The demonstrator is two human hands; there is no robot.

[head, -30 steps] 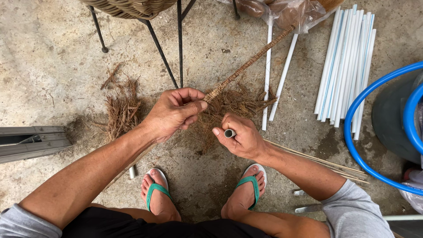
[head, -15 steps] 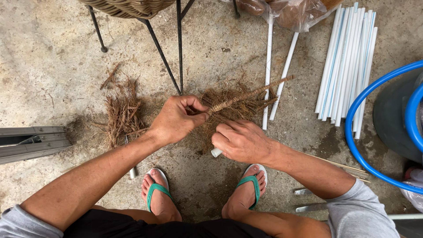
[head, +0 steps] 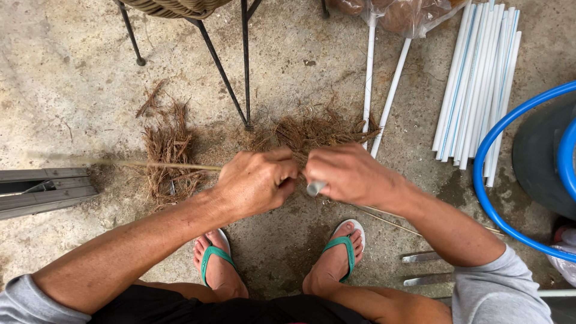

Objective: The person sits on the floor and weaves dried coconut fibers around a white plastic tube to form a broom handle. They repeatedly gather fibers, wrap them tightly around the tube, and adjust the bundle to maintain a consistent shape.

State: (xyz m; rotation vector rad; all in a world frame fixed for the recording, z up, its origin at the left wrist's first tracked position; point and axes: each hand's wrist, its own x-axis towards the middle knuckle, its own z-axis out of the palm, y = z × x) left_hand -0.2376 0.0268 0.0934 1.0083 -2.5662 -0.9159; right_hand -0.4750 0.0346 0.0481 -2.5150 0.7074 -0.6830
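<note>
While we squat over the concrete floor (head: 72, 78), scraped brown fibre (head: 171, 150) lies in heaps ahead, prob. where it drops. White tubes (head: 474, 90) sit bundled to the right, w/ a blue hose (head: 498, 204) curving beside them. Our left hand (head: 255, 180) is clenched round a thin stick (head: 144, 164) that juts out leftward, held level btwn both fists. Our right hand (head: 348, 174) grips a small grey tool (head: 315, 189), pressed close against the left fist.
</note>
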